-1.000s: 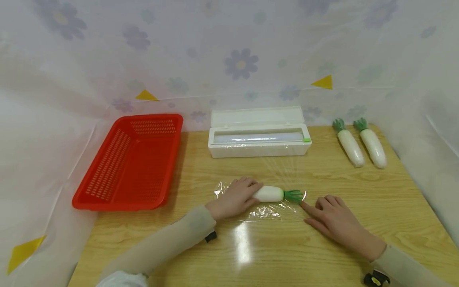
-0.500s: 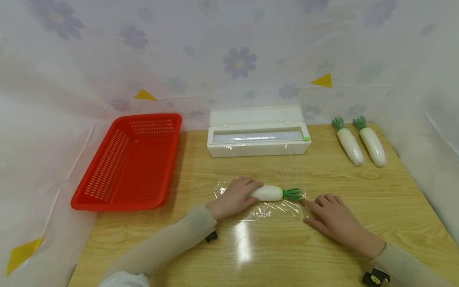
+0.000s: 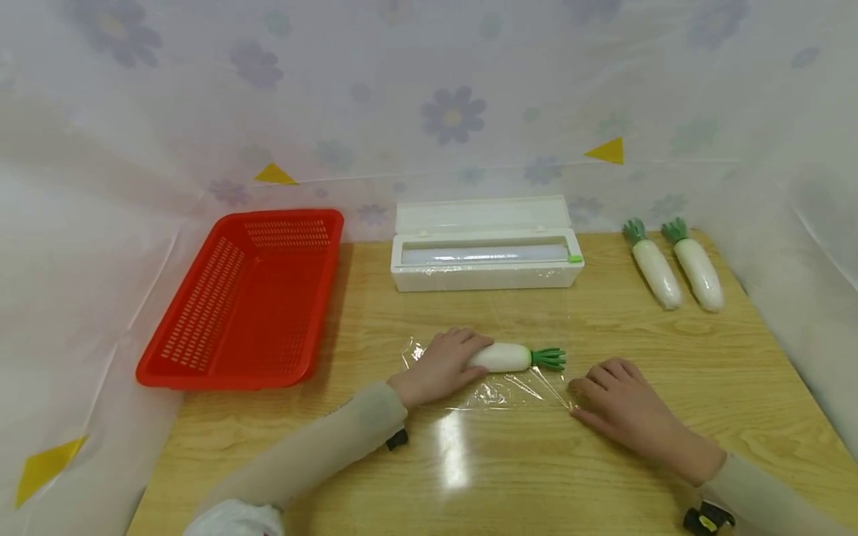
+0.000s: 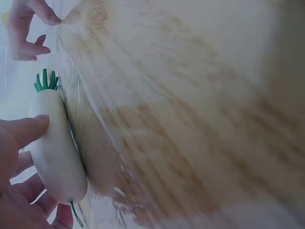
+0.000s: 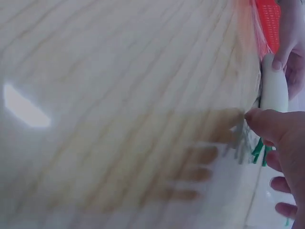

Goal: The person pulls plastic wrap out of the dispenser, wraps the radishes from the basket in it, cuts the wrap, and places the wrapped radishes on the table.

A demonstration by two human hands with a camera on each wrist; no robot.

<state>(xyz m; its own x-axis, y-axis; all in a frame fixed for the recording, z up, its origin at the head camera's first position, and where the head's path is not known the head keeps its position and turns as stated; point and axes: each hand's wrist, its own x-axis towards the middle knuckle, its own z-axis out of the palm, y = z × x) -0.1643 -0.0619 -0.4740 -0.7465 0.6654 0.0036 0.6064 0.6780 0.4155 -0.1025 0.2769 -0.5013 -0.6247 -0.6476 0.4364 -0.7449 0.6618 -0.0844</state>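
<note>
A white radish (image 3: 504, 357) with green leaf stubs lies on a sheet of cling film (image 3: 496, 394) spread over the table. My left hand (image 3: 442, 366) holds the radish by its leafless end, thumb on one side and fingers on the other, as the left wrist view (image 4: 57, 143) shows. To the right of the leaves, my right hand (image 3: 626, 406) pinches the near right corner of the film with thumb and forefinger. Creases run from that corner toward the radish. The film reaches back to a white dispenser box (image 3: 489, 278) with its lid up and a film roll (image 3: 482, 255) inside.
A red plastic basket (image 3: 304, 365) stands at the left. Two more radishes (image 3: 657, 275), which look wrapped, lie side by side at the back right. Flowered white sheeting (image 3: 375, 97) encloses the back and sides of the wooden table (image 3: 509, 476).
The right hand has drawn the film's near right corner slightly outward, and creases now run to its thumb. Its forefinger has moved away from the leaf tips. The left hand keeps its hold.
</note>
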